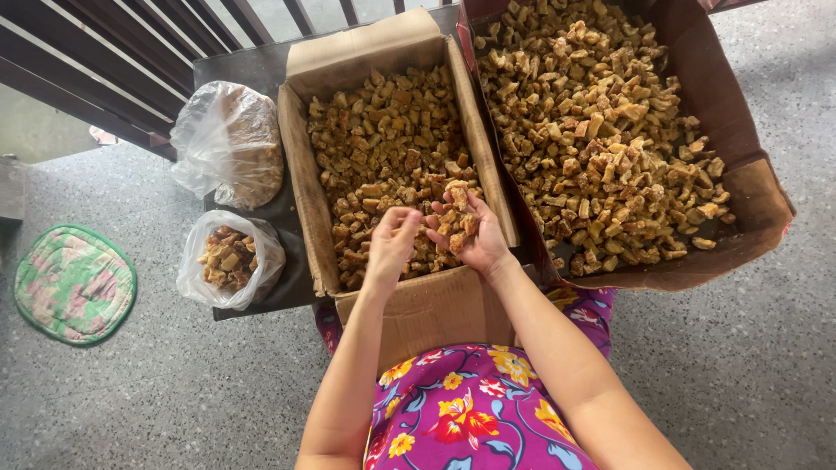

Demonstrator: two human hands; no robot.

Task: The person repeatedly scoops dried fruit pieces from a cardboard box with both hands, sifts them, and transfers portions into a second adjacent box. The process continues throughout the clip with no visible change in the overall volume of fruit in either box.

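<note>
My right hand [470, 233] is cupped palm up over the near end of the left cardboard box [300, 178], holding a small heap of brown chunks [456, 218]. My left hand [392, 240] hovers beside it with fingers bent, fingertips next to the heap; I cannot tell if it pinches a piece. The left box is full of the same brown, sugary-looking chunks [383, 139]. A larger cardboard box [756, 187] to the right holds a bigger pile of chunks [592, 130].
Two clear plastic bags sit left of the boxes: a fuller one [228, 139] at the back and an open one [228, 259] with chunks nearer. A green round mat [74, 283] lies on the speckled floor. A dark railing [96, 61] runs behind.
</note>
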